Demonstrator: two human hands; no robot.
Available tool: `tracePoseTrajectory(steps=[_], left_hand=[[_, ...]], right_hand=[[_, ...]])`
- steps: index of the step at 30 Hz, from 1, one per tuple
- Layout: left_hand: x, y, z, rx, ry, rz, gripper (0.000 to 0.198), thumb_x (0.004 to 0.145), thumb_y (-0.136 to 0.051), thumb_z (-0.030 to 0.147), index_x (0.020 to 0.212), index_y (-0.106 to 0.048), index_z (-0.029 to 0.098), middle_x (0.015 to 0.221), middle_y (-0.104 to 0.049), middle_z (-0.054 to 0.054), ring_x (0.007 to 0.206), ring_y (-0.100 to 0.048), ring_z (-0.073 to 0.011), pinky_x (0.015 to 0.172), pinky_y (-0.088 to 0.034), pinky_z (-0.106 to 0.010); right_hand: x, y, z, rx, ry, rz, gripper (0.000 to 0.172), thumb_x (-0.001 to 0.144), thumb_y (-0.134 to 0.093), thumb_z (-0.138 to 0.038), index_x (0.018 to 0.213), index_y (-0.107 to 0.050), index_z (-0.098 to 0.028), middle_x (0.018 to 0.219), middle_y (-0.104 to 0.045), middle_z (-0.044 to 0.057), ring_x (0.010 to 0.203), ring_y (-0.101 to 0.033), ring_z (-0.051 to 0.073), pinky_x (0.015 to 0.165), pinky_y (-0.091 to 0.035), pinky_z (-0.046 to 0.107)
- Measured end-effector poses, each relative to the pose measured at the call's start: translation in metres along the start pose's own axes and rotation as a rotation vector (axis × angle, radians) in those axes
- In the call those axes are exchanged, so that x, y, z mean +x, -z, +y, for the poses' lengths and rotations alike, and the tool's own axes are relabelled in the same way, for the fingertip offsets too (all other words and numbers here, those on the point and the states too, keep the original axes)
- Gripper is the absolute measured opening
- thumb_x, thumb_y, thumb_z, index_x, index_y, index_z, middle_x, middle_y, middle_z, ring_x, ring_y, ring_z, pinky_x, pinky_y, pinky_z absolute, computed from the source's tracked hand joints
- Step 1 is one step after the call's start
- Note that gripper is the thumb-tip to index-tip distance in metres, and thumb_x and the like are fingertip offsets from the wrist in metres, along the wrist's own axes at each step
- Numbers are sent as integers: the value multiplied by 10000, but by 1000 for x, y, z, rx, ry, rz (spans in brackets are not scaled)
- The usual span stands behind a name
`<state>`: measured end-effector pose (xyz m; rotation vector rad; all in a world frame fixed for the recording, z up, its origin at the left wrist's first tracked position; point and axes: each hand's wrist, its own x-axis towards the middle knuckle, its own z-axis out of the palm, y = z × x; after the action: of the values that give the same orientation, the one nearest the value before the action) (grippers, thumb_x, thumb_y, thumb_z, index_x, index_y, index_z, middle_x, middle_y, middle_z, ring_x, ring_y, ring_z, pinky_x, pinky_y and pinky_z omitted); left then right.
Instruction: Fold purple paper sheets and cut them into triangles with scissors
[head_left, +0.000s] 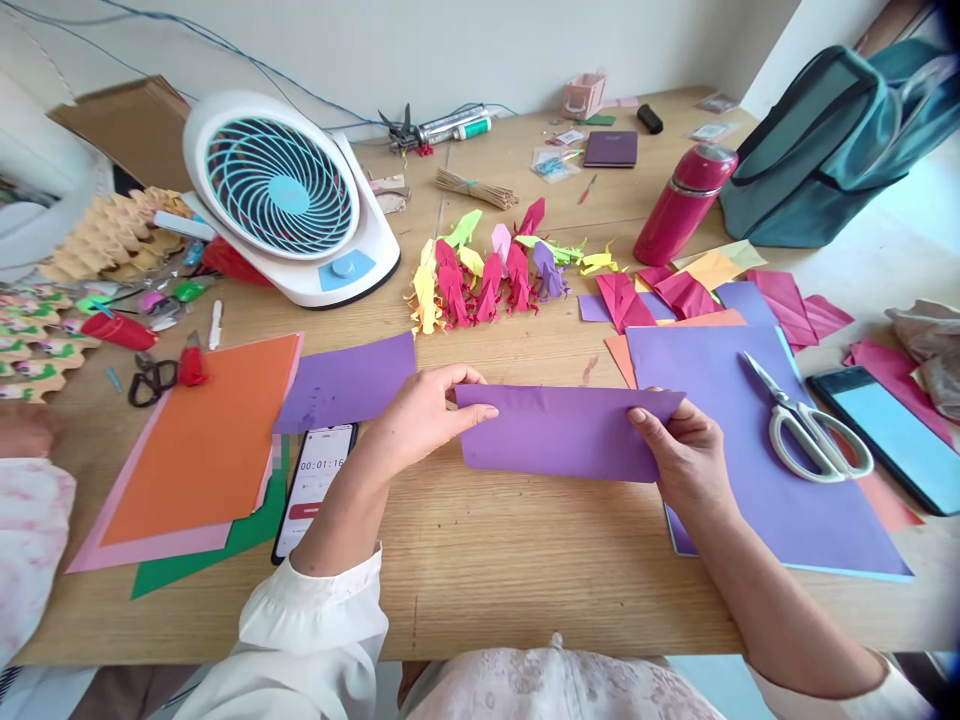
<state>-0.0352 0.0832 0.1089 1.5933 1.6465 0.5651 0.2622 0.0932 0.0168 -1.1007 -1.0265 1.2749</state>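
A purple paper strip (pixel 555 435) is stretched between my two hands, just above the wooden table. My left hand (pixel 420 415) pinches its upper left corner between thumb and fingers. At the strip's right end, my right hand (pixel 686 450) grips it with the thumb in front and the fingers behind. Another purple paper piece (pixel 352 380) lies beyond my left hand. Under my left wrist is a phone (pixel 311 475) with a running timer. To the right of my right hand, white-handled scissors (pixel 814 430) rest on larger purple sheets (pixel 720 400).
Folded paper figures (pixel 487 285) stand in a group at the middle back. A fan (pixel 292 200) and orange sheets (pixel 202 440) are to the left. On the right are a red bottle (pixel 684 205), a teal bag (pixel 810 150) and a second phone (pixel 889 430). A person's sleeve (pixel 34 540) shows far left.
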Motion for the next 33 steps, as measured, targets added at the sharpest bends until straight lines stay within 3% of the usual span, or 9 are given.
tracePoseTrajectory(steps=[6,17,28,33], left_hand=[[14,-6,-16,-299,-67,-17,305,784,-752,423,952,-679,178,842,-686,-18,785,-634,-175,713,-484,-282],[14,-14,-10,-289,-152,139,260,814,-703,395,739,-575,181,674,-497,43,646,-476,-113,613,-381,-239],[11,-14,-5,-284,-115,241,341,776,-710,427,636,-519,182,615,-435,48,602,-389,-101,589,-316,-247],[10,-15,-4,-320,-86,251,352,739,-744,439,638,-530,179,614,-467,44,599,-417,-101,583,-321,-243]], right_hand=[[2,0,-2,16,122,37,136,777,-852,-333,826,-761,-246,847,-654,-15,771,-550,124,652,-470,217],[5,2,3,48,54,103,197,755,-873,-342,918,-786,-273,891,-721,-17,773,-599,116,703,-516,219],[6,-1,3,93,1,57,207,758,-863,-386,913,-769,-287,859,-751,-18,713,-627,131,671,-537,249],[7,-2,2,74,-23,42,278,765,-847,-416,989,-749,-283,874,-737,-12,718,-619,142,653,-524,247]])
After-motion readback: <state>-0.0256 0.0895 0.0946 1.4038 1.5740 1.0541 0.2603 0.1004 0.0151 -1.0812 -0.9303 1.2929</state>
